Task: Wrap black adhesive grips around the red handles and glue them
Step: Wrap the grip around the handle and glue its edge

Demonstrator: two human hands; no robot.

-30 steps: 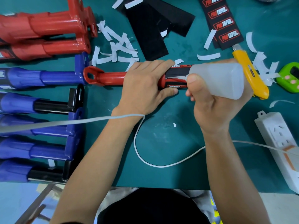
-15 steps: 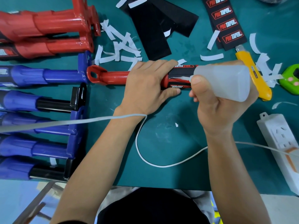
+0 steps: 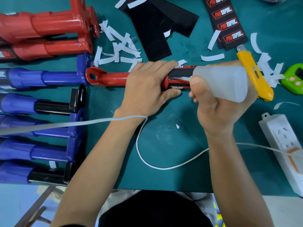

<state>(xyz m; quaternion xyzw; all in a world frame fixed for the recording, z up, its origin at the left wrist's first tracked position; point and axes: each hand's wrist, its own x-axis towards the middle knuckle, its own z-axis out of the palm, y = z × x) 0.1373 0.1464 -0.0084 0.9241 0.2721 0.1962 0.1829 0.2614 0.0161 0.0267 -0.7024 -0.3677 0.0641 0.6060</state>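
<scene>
Mat: teal work mat [image 3: 172,138], smooth, scuffed with pale marks near the middle.
Blue handles: a row of glossy blue handles [image 3: 49,77] at the left, tubular with stepped collars, some with black sections.
Spare red handles: two glossy red handles [image 3: 49,25] at the far left, with flat bracket ends.
Power strip: white plastic power strip [image 3: 282,143] at the near right; a thin white cable [image 3: 164,167] loops across the mat and over the left wrist.
Worked red handle: red handle [image 3: 113,78] lying left to right at mid-mat, its eyelet end toward the blue row.
Black sheets: plain matte black sheets [image 3: 147,33] at the far middle; beside them to the right, printed grips [image 3: 227,23] reading "PRO TAPER" in red and white.
Left hand: left hand [image 3: 147,89] palm down, clasping the red handle, fingers over the far side and thumb on the near side.
Right hand: right hand [image 3: 218,110] clenched round the glue bottle [image 3: 226,82], translucent white plastic, narrow end pointing left at the grip; tip contact cannot be told.
Knife: yellow utility knife [image 3: 255,79] just behind the bottle.
Wrapped grip: black grip [image 3: 180,73] around the red handle between the hands; its lettering is only partly readable.
Scraps: curled white paper strips [image 3: 121,46] scattered far left and right.
</scene>
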